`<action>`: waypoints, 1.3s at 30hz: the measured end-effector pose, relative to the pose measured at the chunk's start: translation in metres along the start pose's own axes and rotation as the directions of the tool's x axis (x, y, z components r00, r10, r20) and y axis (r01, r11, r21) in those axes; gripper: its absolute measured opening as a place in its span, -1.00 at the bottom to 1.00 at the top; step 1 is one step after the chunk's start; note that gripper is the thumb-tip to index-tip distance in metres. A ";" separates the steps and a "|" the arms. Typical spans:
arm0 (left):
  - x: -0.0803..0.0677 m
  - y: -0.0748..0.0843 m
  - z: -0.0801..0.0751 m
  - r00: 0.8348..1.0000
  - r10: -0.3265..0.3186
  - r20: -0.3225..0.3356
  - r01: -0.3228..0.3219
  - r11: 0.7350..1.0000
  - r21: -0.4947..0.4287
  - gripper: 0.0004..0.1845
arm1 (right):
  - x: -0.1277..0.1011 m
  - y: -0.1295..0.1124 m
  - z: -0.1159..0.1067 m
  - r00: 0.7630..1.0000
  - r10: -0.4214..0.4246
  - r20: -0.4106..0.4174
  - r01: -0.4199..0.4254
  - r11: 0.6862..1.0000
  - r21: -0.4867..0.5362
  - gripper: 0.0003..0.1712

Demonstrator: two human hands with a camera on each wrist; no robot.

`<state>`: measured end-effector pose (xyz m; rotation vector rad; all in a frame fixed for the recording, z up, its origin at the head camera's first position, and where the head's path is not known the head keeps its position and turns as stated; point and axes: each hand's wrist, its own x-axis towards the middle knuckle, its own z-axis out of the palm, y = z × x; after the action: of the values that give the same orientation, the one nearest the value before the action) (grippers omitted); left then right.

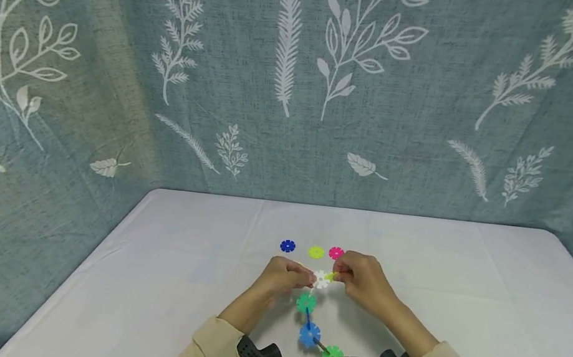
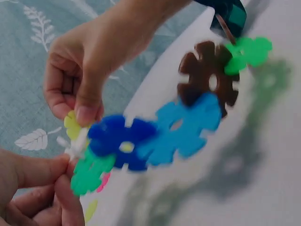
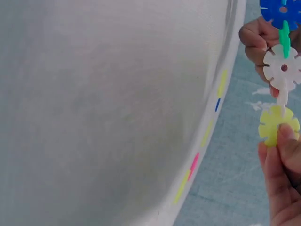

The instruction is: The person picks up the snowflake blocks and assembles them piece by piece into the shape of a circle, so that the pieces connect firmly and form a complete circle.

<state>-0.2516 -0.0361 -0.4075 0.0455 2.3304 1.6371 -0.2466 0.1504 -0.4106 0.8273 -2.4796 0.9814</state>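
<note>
No readable text, labels, brands or numbers in any view.

- In front of you stands a table (image 1: 181,262) with a white cloth, smooth except for some soft fold lines.
- Behind the table hangs a grey-blue curtain (image 1: 421,119) that fills the whole back of the view.
- The curtain has a print of white leaves and branches.
- The light is soft and even, and at the left the curtain looks a little warmer.

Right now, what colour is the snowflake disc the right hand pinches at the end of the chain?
Pale yellow disc, clearest in the right wrist view, pinched by the right hand.
</note>
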 end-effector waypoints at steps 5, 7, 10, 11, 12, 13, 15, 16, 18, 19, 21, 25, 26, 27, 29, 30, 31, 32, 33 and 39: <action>-0.004 -0.002 0.001 0.958 0.273 -0.089 -0.235 0.923 0.303 -0.85 | 0.001 0.003 -0.003 0.994 0.001 0.109 0.001 1.000 -0.014 -0.85; -0.006 0.000 0.001 0.909 0.401 -0.113 -0.320 0.846 0.427 -0.84 | 0.002 0.003 -0.002 0.991 0.002 0.133 -0.002 1.000 -0.006 -0.88; -0.006 0.001 0.003 0.835 0.545 -0.079 -0.443 0.750 0.492 -0.85 | 0.002 0.004 -0.001 0.993 0.015 0.118 -0.020 0.999 0.040 -0.89; -0.005 0.002 0.004 0.809 0.585 -0.062 -0.477 0.714 0.513 -0.84 | 0.002 0.005 -0.001 0.994 0.020 0.109 -0.026 0.998 0.056 -0.89; -0.004 0.002 0.005 0.794 0.606 -0.046 -0.498 0.692 0.523 -0.83 | 0.002 0.005 -0.001 0.995 0.026 0.100 -0.033 0.997 0.075 -0.89; -0.003 0.003 0.006 0.781 0.623 -0.031 -0.514 0.672 0.533 -0.82 | 0.002 0.005 0.000 0.995 0.033 0.095 -0.042 0.994 0.096 -0.90; -0.003 0.005 0.008 0.772 0.635 -0.015 -0.525 0.652 0.548 -0.82 | 0.002 0.006 0.001 0.995 0.042 0.090 -0.053 0.990 0.127 -0.90; -0.003 0.005 0.009 0.771 0.636 -0.008 -0.526 0.645 0.554 -0.84 | 0.002 0.006 0.001 0.994 0.052 0.093 -0.065 0.988 0.140 -0.90; -0.003 0.007 0.011 0.783 0.622 0.006 -0.526 0.657 0.540 -0.88 | 0.002 0.006 0.001 0.991 0.070 0.111 -0.088 0.982 0.166 -0.91; -0.003 0.008 0.012 0.785 0.619 0.015 -0.529 0.658 0.536 -0.90 | 0.003 0.007 0.000 0.989 0.080 0.127 -0.102 0.979 0.176 -0.92; -0.004 0.009 0.014 0.796 0.605 0.017 -0.520 0.670 0.530 -0.93 | 0.004 0.010 -0.005 0.977 0.127 0.173 -0.163 0.963 0.215 -0.93; -0.004 0.008 0.014 0.820 0.572 -0.015 -0.485 0.710 0.511 -0.94 | 0.008 0.026 -0.020 0.917 0.318 0.242 -0.376 0.891 0.254 -0.72; -0.004 0.007 0.013 0.829 0.559 -0.026 -0.474 0.726 0.498 -0.94 | 0.010 0.031 -0.023 0.890 0.384 0.246 -0.440 0.865 0.243 -0.68; -0.005 0.007 0.012 0.835 0.550 -0.034 -0.465 0.737 0.490 -0.94 | 0.011 0.036 -0.026 0.864 0.441 0.243 -0.492 0.843 0.217 -0.65; -0.005 0.004 0.010 0.840 0.540 -0.047 -0.456 0.750 0.479 -0.93 | 0.013 0.045 -0.029 0.804 0.543 0.241 -0.584 0.797 0.155 -0.63; -0.005 0.003 0.010 0.838 0.543 -0.051 -0.458 0.752 0.475 -0.93 | 0.014 0.049 -0.029 0.779 0.580 0.241 -0.616 0.778 0.121 -0.63; -0.005 0.002 0.009 0.837 0.544 -0.054 -0.460 0.754 0.469 -0.93 | 0.014 0.052 -0.028 0.760 0.602 0.244 -0.636 0.766 0.090 -0.63; -0.005 0.001 0.009 0.839 0.541 -0.059 -0.458 0.760 0.460 -0.93 | 0.014 0.055 -0.026 0.746 0.616 0.255 -0.648 0.759 0.062 -0.64; -0.004 0.001 0.008 0.838 0.542 -0.062 -0.459 0.763 0.454 -0.93 | 0.014 0.057 -0.025 0.737 0.620 0.268 -0.653 0.756 0.045 -0.63; -0.003 0.000 0.007 0.837 0.542 -0.076 -0.463 0.775 0.431 -0.93 | 0.013 0.060 -0.015 0.767 0.585 0.262 -0.605 0.796 -0.007 -0.66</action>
<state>-0.2465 -0.0302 -0.4085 0.6894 2.9632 1.3750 -0.2933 0.1912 -0.4239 0.1562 -3.0312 1.2398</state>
